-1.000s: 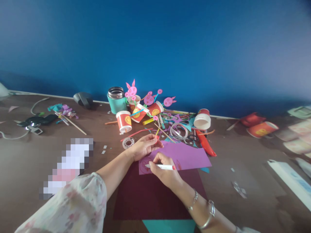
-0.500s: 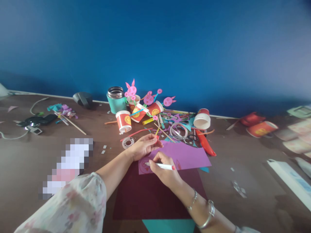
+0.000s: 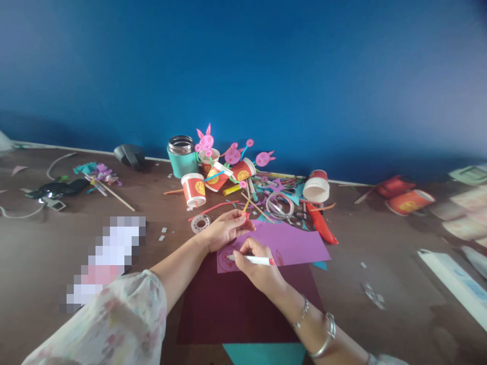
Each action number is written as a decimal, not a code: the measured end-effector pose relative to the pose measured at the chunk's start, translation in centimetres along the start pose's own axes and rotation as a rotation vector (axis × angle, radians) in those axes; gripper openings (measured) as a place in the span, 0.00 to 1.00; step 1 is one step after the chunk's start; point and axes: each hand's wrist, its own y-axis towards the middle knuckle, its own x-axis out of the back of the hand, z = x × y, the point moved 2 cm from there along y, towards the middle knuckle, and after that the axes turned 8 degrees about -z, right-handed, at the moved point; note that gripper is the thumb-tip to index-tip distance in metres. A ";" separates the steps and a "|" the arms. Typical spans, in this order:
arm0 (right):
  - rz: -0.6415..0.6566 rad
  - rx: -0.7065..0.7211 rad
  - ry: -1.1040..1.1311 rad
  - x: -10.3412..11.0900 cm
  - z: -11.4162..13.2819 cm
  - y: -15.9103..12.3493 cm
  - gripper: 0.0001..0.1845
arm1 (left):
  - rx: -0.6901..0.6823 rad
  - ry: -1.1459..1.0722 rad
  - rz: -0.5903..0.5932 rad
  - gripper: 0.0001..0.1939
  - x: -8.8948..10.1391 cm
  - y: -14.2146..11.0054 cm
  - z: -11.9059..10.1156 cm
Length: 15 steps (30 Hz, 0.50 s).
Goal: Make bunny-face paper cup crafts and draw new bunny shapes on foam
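My right hand (image 3: 258,266) pinches a white marker (image 3: 257,260) with a red end. Its tip meets a round face drawn in red (image 3: 227,259) at the left end of a purple paper sheet (image 3: 300,243). Resting on the sheet's upper left edge, my left hand (image 3: 228,228) holds a small red marker cap (image 3: 245,215) between thumb and fingers. Beneath the purple sheet lies a dark red sheet (image 3: 247,309). Another red outline (image 3: 279,258) shows on the purple paper right of my right hand, partly covered.
Red paper cups (image 3: 194,189) with pink paper animal heads (image 3: 206,142) stand or lie behind my hands, beside a teal flask (image 3: 182,158). A tape roll (image 3: 200,223), scissors (image 3: 288,217), a red pouch (image 3: 322,224) and paper scraps lie around. A white power strip (image 3: 456,284) is at right.
Both hands stay almost in the same place. The marker tip remains at the drawn face, with at most a tiny shift.
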 end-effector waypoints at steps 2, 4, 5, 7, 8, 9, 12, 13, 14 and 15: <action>0.009 -0.002 -0.001 0.0 0.1 0.0 0.12 | 0.000 -0.001 0.004 0.10 0.0 0.0 0.0; 0.008 -0.001 -0.002 0.1 0.2 0.0 0.12 | 0.001 -0.003 0.005 0.09 0.0 0.0 0.0; 0.004 0.000 -0.001 0.1 0.2 0.0 0.13 | 0.001 -0.003 0.005 0.09 0.0 0.0 0.0; 0.000 -0.001 -0.001 0.0 0.2 0.0 0.13 | 0.001 -0.002 0.006 0.09 0.0 0.0 0.0; 0.001 -0.003 -0.001 0.0 0.1 0.0 0.13 | 0.002 -0.001 0.005 0.09 0.0 0.0 0.0; 0.005 -0.006 -0.001 0.0 0.1 0.0 0.13 | 0.003 0.001 0.004 0.09 0.0 0.0 0.0; 0.011 -0.008 0.000 0.0 0.1 0.0 0.13 | 0.001 0.003 -0.002 0.10 -0.1 -0.1 0.0; 0.010 -0.008 -0.001 0.0 0.1 0.0 0.13 | 0.000 0.002 -0.003 0.10 -0.1 -0.1 0.0; 0.011 -0.008 -0.002 0.0 0.1 0.0 0.13 | -0.001 0.001 -0.003 0.10 -0.1 -0.1 0.0; 0.011 -0.008 -0.003 0.0 0.1 0.0 0.13 | -0.001 0.001 -0.003 0.10 -0.1 -0.1 0.0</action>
